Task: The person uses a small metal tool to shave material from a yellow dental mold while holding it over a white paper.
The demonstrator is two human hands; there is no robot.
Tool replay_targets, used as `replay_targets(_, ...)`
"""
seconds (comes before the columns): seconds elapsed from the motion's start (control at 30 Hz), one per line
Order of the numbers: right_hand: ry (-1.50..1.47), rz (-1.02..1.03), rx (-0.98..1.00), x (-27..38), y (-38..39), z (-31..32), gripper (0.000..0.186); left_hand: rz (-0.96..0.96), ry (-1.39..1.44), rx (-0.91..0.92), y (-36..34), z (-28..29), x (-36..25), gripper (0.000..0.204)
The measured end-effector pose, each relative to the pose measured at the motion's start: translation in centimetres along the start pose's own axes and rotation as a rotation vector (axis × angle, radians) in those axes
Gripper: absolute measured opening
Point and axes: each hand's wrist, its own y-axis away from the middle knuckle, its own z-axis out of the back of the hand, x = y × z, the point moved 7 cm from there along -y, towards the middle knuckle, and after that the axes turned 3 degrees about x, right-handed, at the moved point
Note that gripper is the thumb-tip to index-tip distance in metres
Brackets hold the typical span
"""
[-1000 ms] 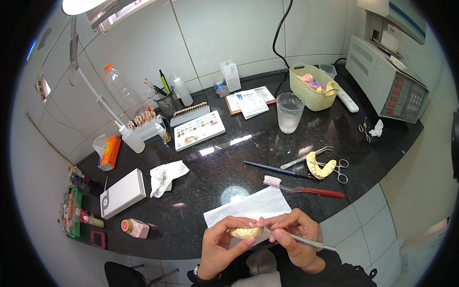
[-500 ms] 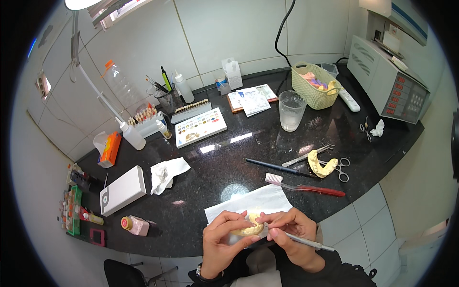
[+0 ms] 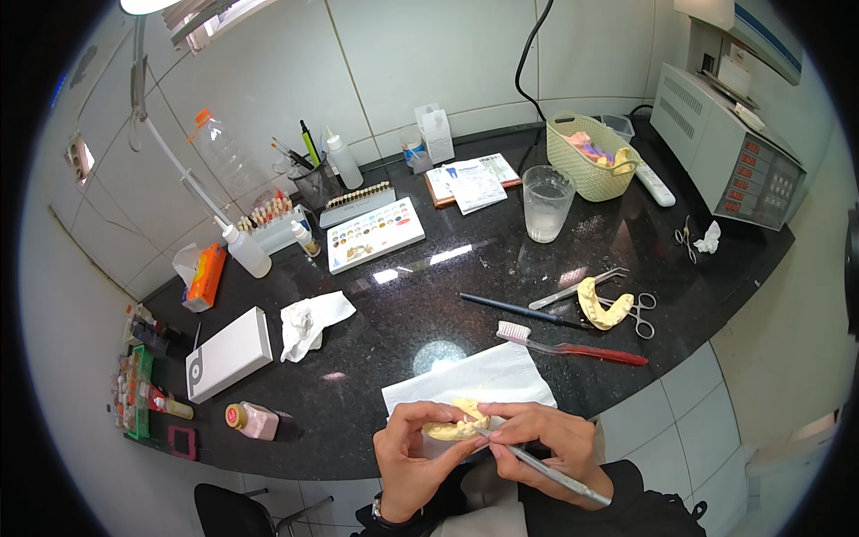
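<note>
My left hand point(image 3: 412, 452) grips a pale yellow dental cast point(image 3: 455, 422) over the near edge of the black countertop point(image 3: 429, 295). A thin metal instrument point(image 3: 546, 467) lies in my right hand point(image 3: 541, 438), its tip touching the cast and its handle pointing down to the right. Both hands hover just in front of a white paper towel point(image 3: 488, 376) spread on the counter.
A second yellow cast point(image 3: 601, 306) lies by scissors point(image 3: 640, 313) and tweezers, with a red toothbrush point(image 3: 573, 345) and dark pen. Farther back stand a plastic cup point(image 3: 546, 201), woven basket point(image 3: 591, 161), colour palette point(image 3: 374, 234), bottles, white box point(image 3: 228, 353) and a grey machine point(image 3: 729, 152).
The hands stay together on the cast at the counter's edge; the instrument tip has shifted slightly along it. Nothing on the counter has moved.
</note>
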Motion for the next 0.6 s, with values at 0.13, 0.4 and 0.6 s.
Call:
replay_targets(0.13, 0.088, 0.052, 0.013, 1.0, -0.3, -0.3, 0.020, -0.048, 0.018, 0.016, 0.2, 0.2, 0.0, 0.040)
replay_targets(0.4, 0.120, 0.091, 0.052, 0.7, -0.4, -0.7, 0.020, 0.033, -0.004, 0.014, 0.0, 0.2, 0.2, 0.044)
replay_targets(0.6, 0.243, 0.150, 0.011, 1.4, 0.0, -1.5, 0.021, 0.006, -0.059, 0.010, 0.3, 0.4, 0.3, 0.042)
